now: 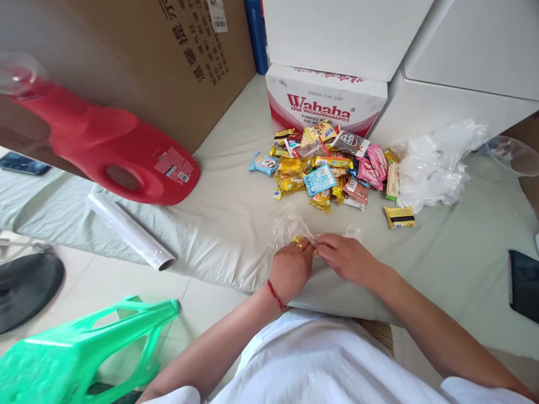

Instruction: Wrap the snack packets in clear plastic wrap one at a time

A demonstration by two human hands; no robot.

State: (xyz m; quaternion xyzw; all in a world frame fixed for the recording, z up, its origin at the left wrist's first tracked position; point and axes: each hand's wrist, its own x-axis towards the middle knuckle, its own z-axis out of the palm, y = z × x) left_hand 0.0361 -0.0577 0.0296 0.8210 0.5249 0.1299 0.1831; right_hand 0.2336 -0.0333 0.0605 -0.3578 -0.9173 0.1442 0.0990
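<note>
Close to the cloth-covered edge, my left hand (pixel 290 272), with a red string at the wrist, has its fingers closed over a clear plastic bag (pixel 287 223). A bit of a yellow snack packet (pixel 298 239) shows at its fingertips; most of it is hidden. My right hand (pixel 343 255) pinches the bag from the other side, its fingertips almost touching the left ones. Beyond both hands lies a heap of small wrapped snacks, among them a light-blue packet (pixel 320 180), pink packets (pixel 373 167) and a blue-and-white packet (pixel 263 163). One yellow-and-black packet (pixel 400 217) lies apart on the right.
Behind the heap stands a white Wahaha carton (pixel 324 101). Crumpled clear bags (pixel 438 165) lie to its right, and a dark phone (pixel 524 286) at far right. Leftward are a red jug (pixel 122 140), a plastic-film roll (pixel 130 233), a large cardboard box (pixel 138 50) and a green stool (pixel 54 359).
</note>
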